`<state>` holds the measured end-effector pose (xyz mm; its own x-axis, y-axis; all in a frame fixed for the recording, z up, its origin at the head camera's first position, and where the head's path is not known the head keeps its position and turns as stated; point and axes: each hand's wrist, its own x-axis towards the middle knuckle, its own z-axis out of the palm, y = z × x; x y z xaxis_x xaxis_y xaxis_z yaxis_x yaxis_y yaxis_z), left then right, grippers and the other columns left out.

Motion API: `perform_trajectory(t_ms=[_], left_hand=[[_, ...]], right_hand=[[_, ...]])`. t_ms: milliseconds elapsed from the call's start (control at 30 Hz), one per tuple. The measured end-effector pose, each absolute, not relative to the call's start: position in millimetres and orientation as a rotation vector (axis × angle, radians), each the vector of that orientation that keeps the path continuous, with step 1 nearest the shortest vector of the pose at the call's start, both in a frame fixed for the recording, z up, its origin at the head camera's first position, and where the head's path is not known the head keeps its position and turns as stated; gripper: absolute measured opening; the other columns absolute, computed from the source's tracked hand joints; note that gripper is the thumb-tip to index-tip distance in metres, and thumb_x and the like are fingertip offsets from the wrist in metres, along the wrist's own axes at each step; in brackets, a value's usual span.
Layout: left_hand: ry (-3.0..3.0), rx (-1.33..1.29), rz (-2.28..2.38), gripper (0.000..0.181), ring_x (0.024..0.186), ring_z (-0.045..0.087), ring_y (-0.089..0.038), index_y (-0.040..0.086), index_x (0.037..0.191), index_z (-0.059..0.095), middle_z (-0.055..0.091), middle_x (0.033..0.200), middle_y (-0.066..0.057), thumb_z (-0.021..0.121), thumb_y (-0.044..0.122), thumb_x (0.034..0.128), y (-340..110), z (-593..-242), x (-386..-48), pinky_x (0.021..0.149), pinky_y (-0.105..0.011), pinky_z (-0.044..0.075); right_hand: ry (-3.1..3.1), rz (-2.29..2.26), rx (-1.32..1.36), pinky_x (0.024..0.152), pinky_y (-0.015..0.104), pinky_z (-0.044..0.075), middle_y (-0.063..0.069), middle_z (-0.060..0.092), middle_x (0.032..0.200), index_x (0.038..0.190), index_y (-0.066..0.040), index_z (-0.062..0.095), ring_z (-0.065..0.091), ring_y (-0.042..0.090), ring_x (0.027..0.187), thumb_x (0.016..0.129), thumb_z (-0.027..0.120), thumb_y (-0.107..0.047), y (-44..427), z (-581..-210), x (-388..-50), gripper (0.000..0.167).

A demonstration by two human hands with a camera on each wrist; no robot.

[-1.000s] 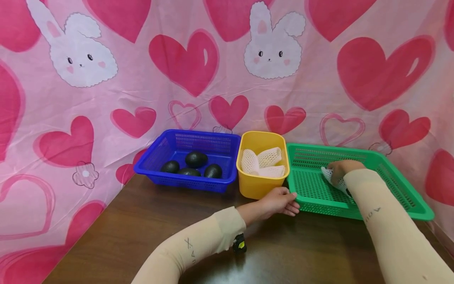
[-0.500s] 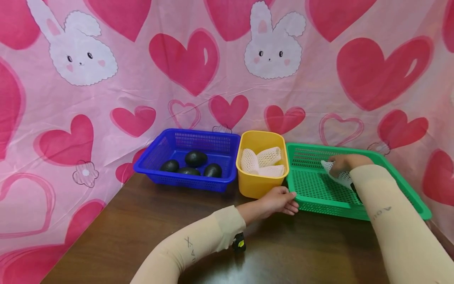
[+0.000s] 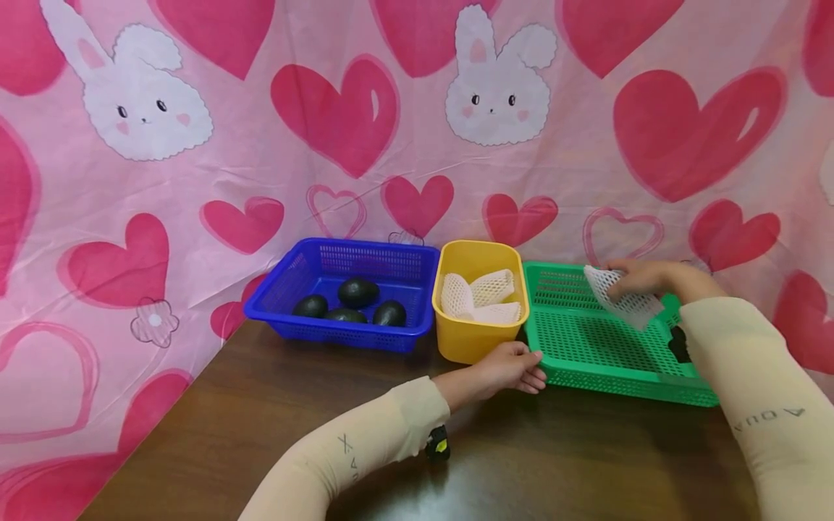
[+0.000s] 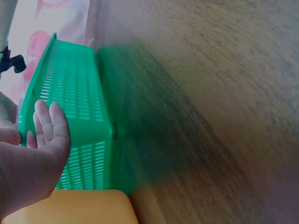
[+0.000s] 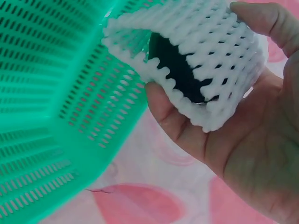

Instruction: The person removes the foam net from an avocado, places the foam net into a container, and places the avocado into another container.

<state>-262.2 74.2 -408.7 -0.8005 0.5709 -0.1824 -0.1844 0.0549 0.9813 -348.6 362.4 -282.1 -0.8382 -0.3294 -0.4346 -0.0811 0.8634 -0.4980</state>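
My right hand (image 3: pixel 641 278) holds a white foam net sleeve (image 3: pixel 622 298) above the back right part of the green basket (image 3: pixel 606 382). In the right wrist view a dark avocado (image 5: pixel 169 65) shows through the sleeve's open end, with the thumb on one side and fingers beneath. At the basket's front left corner, my left hand (image 3: pixel 508 370) pinches the rim, thumb at the edge and the other fingers against the outer wall, as the left wrist view also shows. Most of the avocado is covered by the net.
Left of the green basket stands a yellow bin (image 3: pixel 476 346) with several foam net sleeves (image 3: pixel 458 295) inside. Beyond it is a blue basket (image 3: pixel 345 334) with several dark avocados (image 3: pixel 358 292). All stand on a brown wooden table (image 3: pixel 521 456) before a pink heart-patterned cloth (image 3: pixel 365 108).
My right hand has lifted the foam net sleeve up from inside the green basket, and its forearm has swung to the right. The left hand has stayed at the basket's corner.
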Motion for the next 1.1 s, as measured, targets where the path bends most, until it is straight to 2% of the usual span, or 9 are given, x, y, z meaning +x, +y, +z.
perform_trajectory(t_ms=[167,333,500,800,1033,1100], left_hand=[[1.802,0.387,1.799,0.029,0.075,0.068,-0.02,-0.008,0.104,0.054,0.068,0.095,-0.023,0.048,0.021,0.1032,73.9,-409.2,-263.2,0.073,-0.037,0.057],[1.801,0.396,1.794,0.027,0.074,0.067,-0.019,-0.005,0.101,0.055,0.069,0.092,-0.021,0.049,0.021,0.1031,71.8,-410.0,-264.8,0.073,-0.037,0.057],[1.81,0.412,1.78,0.023,0.075,0.068,-0.02,-0.001,0.099,0.056,0.068,0.089,-0.017,0.049,0.02,0.1027,68.5,-408.1,-265.0,0.074,-0.037,0.057],[1.795,0.436,1.713,0.026,0.078,0.067,-0.02,-0.003,0.108,0.057,0.068,0.089,-0.015,0.049,0.022,0.1029,61.1,-403.8,-266.0,0.077,-0.038,0.056],[1.822,0.451,1.653,0.036,0.078,0.067,-0.02,-0.007,0.119,0.053,0.067,0.098,-0.02,0.05,0.024,0.1027,54.5,-403.7,-266.7,0.076,-0.037,0.056],[1.828,0.462,1.647,0.038,0.079,0.067,-0.02,-0.009,0.121,0.053,0.066,0.101,-0.022,0.049,0.024,0.1028,50.5,-403.5,-267.1,0.077,-0.036,0.056]], right_hand=[[2.624,-0.654,-0.457,0.07,0.048,0.054,0.02,0.056,0.108,0.133,0.007,0.03,0.06,0.029,0.089,0.091,0.061,-0.017,356.8,-274.3,-335.5,0.057],[2.738,-0.668,-0.555,0.066,0.045,0.055,0.018,0.055,0.107,0.134,0.004,0.035,0.059,0.028,0.087,0.088,0.068,-0.018,348.7,-268.2,-316.0,0.061],[2.905,-0.63,-0.656,0.062,0.041,0.055,0.017,0.056,0.109,0.136,-0.003,0.04,0.056,0.029,0.088,0.08,0.078,-0.017,336.1,-262.0,-285.9,0.07],[3.012,-0.669,-0.861,0.059,0.034,0.056,0.017,0.052,0.12,0.139,-0.007,0.042,0.054,0.031,0.095,0.072,0.085,-0.015,311.7,-264.8,-236.0,0.08],[3.012,-0.769,-0.949,0.059,0.029,0.055,0.012,0.049,0.124,0.137,-0.013,0.043,0.05,0.031,0.101,0.069,0.086,-0.014,294.6,-277.8,-217.4,0.081],[2.989,-0.813,-0.968,0.06,0.028,0.055,0.012,0.048,0.125,0.137,-0.014,0.043,0.05,0.031,0.101,0.071,0.085,-0.014,288.7,-281.7,-214.4,0.078]])
